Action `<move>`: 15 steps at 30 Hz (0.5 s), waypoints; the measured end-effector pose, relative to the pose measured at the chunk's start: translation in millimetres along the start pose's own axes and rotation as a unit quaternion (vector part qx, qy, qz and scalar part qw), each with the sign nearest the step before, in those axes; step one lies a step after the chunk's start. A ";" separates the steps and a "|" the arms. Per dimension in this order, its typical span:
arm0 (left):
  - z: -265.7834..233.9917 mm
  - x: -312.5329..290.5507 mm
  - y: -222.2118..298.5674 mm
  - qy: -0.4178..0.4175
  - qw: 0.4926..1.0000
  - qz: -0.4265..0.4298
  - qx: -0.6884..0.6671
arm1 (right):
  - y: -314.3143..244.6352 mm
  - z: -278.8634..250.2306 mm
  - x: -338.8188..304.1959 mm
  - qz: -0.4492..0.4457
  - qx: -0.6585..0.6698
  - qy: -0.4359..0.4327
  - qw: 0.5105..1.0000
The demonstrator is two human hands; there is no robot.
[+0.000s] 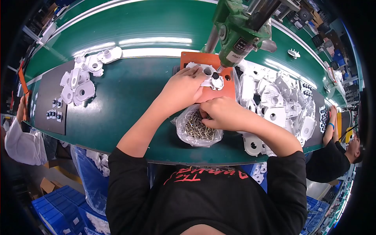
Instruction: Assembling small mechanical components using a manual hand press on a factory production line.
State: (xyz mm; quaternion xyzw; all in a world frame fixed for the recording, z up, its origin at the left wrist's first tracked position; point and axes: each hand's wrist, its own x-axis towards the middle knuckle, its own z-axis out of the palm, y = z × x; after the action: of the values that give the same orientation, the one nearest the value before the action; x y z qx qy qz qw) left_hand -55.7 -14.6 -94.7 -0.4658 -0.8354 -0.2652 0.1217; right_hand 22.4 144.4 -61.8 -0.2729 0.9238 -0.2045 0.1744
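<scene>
My left hand (183, 87) holds a white plastic housing (217, 83) down on an orange plate (214, 94), its fingers over the part's left side. A small black piece sits in the housing near its right end. The metal tip of a green press (237, 37) comes down just beside that end. Lower down, my right hand (226, 112) reaches into a bowl lined with clear plastic (183, 136), full of small metal screws (199, 128). Its thumb and fingers are pinched together among the screws. What lies between the fingertips is hidden.
White housings pile up on the right (274, 100), with a smaller group (80, 88) at left. Small black-and-white parts (55, 113) lie on a dark mat. Behind runs a green conveyor (152, 23). A co-worker (333, 156) is at right; another person's white sleeve (25, 143) shows at left.
</scene>
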 end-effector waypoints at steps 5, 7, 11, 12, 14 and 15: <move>4.0 -0.4 -2.5 0.001 1.000 -0.012 -0.006 | 0.5 0.1 -0.4 0.000 0.003 0.003 1.000; 4.8 -0.6 -3.0 0.001 1.000 -0.015 -0.010 | 0.4 0.0 -0.2 -0.001 0.005 0.003 1.000; 5.2 -0.8 -3.1 0.003 1.000 -0.019 -0.018 | 0.7 0.9 -0.2 -0.003 0.006 0.007 1.000; 5.4 -1.0 -3.5 0.003 1.000 -0.019 -0.018 | 0.6 0.7 -0.2 -0.004 0.005 0.009 1.000; 5.7 -1.3 -4.8 -0.020 0.999 -0.025 -0.020 | 0.7 1.0 -0.3 -0.004 0.005 0.010 1.000; 5.7 -1.4 -4.6 -0.020 0.999 -0.025 -0.020 | 1.0 1.5 -0.3 -0.005 0.005 0.012 1.000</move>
State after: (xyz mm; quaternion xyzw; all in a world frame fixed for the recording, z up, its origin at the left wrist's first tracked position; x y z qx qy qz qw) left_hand -58.6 -14.4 -101.6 -0.4523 -0.8436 -0.2755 0.0893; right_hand 22.8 144.9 -63.5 -0.2742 0.9234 -0.2130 0.1639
